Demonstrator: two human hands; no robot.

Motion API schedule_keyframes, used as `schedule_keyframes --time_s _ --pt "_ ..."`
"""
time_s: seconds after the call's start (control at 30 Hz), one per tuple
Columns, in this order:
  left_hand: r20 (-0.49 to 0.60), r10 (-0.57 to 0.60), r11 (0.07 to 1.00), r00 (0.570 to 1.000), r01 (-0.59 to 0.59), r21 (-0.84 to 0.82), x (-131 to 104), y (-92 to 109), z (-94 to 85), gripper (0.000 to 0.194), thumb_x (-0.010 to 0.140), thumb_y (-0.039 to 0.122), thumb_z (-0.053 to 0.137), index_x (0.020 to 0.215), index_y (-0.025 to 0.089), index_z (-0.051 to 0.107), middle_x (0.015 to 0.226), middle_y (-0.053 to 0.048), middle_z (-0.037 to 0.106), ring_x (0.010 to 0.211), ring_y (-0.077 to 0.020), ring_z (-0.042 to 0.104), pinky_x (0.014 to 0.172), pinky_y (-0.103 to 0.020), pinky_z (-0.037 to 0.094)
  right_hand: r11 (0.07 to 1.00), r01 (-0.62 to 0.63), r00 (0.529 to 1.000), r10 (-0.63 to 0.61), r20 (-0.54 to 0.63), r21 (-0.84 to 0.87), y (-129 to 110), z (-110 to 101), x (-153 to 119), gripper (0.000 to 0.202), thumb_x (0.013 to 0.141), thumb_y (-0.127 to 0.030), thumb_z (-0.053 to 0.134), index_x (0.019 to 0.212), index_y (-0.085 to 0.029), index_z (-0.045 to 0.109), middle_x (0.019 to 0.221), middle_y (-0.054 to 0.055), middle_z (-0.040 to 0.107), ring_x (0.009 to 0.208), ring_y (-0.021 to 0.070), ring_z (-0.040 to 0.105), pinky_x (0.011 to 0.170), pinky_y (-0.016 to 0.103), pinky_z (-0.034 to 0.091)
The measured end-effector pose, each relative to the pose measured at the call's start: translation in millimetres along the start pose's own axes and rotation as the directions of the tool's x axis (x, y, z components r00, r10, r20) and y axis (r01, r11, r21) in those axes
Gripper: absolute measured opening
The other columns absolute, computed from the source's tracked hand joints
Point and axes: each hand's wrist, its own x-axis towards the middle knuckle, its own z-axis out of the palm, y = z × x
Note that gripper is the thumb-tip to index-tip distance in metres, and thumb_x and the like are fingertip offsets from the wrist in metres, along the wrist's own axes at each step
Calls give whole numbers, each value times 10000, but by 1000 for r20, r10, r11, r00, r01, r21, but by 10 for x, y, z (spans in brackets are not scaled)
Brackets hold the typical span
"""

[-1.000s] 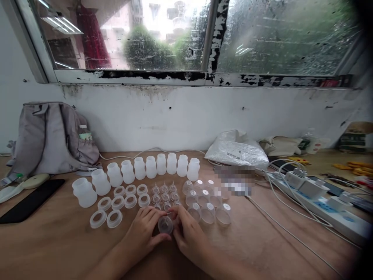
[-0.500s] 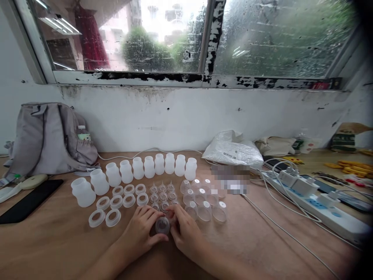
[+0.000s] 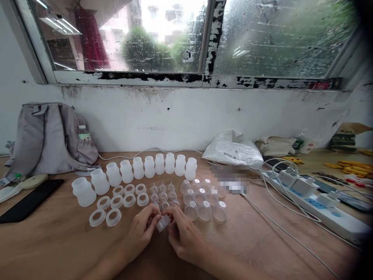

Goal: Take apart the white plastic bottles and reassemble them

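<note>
Between my hands at the table's near side is a translucent bottle collar ring [image 3: 163, 224], tilted on its side; any part inside it is too small to make out. My left hand [image 3: 145, 224] is closed on its left side, thumb and fingers pinching. The curled fingers of my right hand [image 3: 183, 229] grip its upper right. Just beyond stand clear bottle nipples [image 3: 162, 197] in rows. To their left lie several loose collar rings [image 3: 116, 201], and to their right are clear domed caps [image 3: 204, 210]. White bottle bodies [image 3: 138, 168] form an arc behind.
A grey backpack [image 3: 49, 140] and a black phone-like slab [image 3: 32, 201] lie at left. At right are a power strip [image 3: 317, 206] with white cables, a plastic-wrapped package [image 3: 233, 149] and yellow items [image 3: 352, 167]. A wall with a window [image 3: 122, 46] rises behind the table.
The collar ring has turned from facing upward to lying tilted on its side. My left hand's fingers have closed in on it, and my right hand has stayed close by.
</note>
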Motion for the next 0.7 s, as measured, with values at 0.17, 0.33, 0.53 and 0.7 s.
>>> schedule_keyframes --time_s 0.17,0.33,0.53,0.7 --pt "76 -80 975 994 94 -203 0 39 32 217 863 353 354 816 187 486 671 26 554 607 -102 514 577 -203 407 1000 0 998 0 -58 -11 -16 22 -10 212 723 -41 410 865 -196 435 813 15 513 737 132 488 642 232 406" --pt "28 -172 940 985 172 -296 -31 39 30 228 864 361 345 981 203 460 717 18 597 605 -108 537 590 -217 425 999 -35 992 32 -118 -28 57 77 -5 177 711 -35 411 784 -196 402 725 -11 490 641 111 461 572 204 375" --pt "81 -15 985 997 29 -173 -77 167 -44 179 834 297 378 862 199 525 742 6 585 652 -111 536 602 -202 420 993 -106 986 98 -136 -52 78 91 19 185 671 -28 418 737 -198 391 661 -30 464 574 100 426 532 198 345" --pt "14 8 991 1000 -6 -133 -127 83 99 124 735 223 450 851 200 488 649 27 532 510 -85 460 473 -176 372 982 -164 982 152 -113 -98 58 110 20 213 610 -32 424 722 -208 381 639 -45 463 549 98 426 508 195 316"
